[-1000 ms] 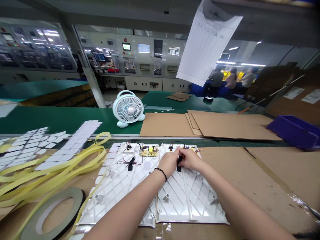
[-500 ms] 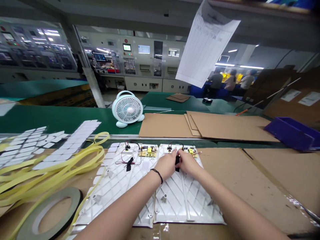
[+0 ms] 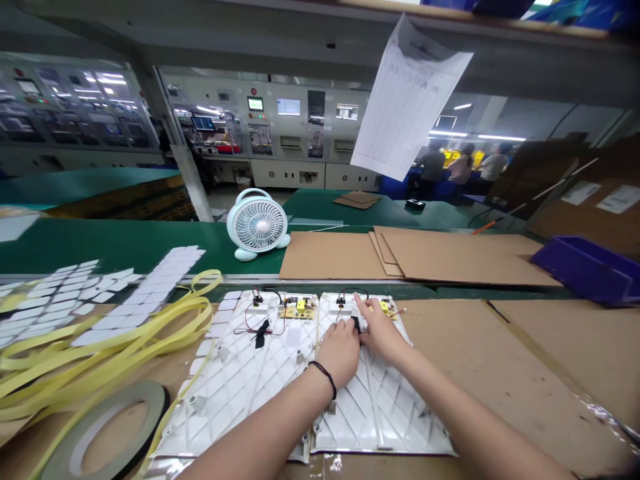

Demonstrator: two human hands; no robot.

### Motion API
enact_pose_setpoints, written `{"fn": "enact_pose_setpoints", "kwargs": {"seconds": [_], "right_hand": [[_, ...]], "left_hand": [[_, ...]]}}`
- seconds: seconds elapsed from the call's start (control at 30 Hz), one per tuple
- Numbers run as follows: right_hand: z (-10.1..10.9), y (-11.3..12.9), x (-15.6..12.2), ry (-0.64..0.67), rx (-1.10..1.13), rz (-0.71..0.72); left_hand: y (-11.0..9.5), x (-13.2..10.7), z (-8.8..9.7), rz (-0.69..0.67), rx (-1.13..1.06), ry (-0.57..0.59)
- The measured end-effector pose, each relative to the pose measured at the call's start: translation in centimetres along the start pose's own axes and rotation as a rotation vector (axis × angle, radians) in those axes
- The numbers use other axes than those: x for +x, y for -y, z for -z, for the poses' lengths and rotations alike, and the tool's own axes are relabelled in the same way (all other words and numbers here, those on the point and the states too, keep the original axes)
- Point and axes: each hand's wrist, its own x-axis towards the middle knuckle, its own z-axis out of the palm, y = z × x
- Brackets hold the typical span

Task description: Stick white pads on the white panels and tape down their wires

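Observation:
Two white ribbed plastic panels lie side by side, a left panel (image 3: 225,393) and a right panel (image 3: 395,407). Over the upper part of the right one, my left hand (image 3: 341,350) has its fingers curled at a piece of black tape (image 3: 357,324). My right hand (image 3: 384,333) is beside it, index finger stretched toward the wires and thumb apart, near the tape; its other fingers are partly hidden. A similar black tape strip (image 3: 261,333) holds thin wires on the left panel. Each panel carries a small circuit board, the left board (image 3: 299,308) in plain sight, the right partly covered.
Yellow strips (image 3: 150,333), a tape roll (image 3: 150,400) and white adhesive pads (image 3: 150,287) lie at left. Behind the panels stand a light-blue fan (image 3: 261,227) and cardboard sheets (image 3: 450,257). A blue bin (image 3: 585,267) sits at right; a paper sheet (image 3: 407,100) hangs above.
My left hand has shifted down, its fingers now lower at the tape. My right hand has opened from a pinch on the tape, index finger now extended. The view has tilted slightly.

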Motion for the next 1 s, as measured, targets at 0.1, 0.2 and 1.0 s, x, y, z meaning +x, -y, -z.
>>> {"fn": "enact_pose_setpoints", "kwargs": {"seconds": [0.1,0.2,1.0], "right_hand": [[-0.2,0.3,-1.4,0.037,-0.030,0.055],[-1.1,0.3,-2.8,0.068,-0.068,0.073],[-0.9,2.2,0.4,0.066,-0.536,0.059]], "left_hand": [[-0.2,-0.1,0.0,0.002,-0.005,0.004],[-0.3,-0.3,0.1,-0.002,-0.013,0.002],[3.7,-22.6,2.6,0.044,-0.545,-0.476]]}}
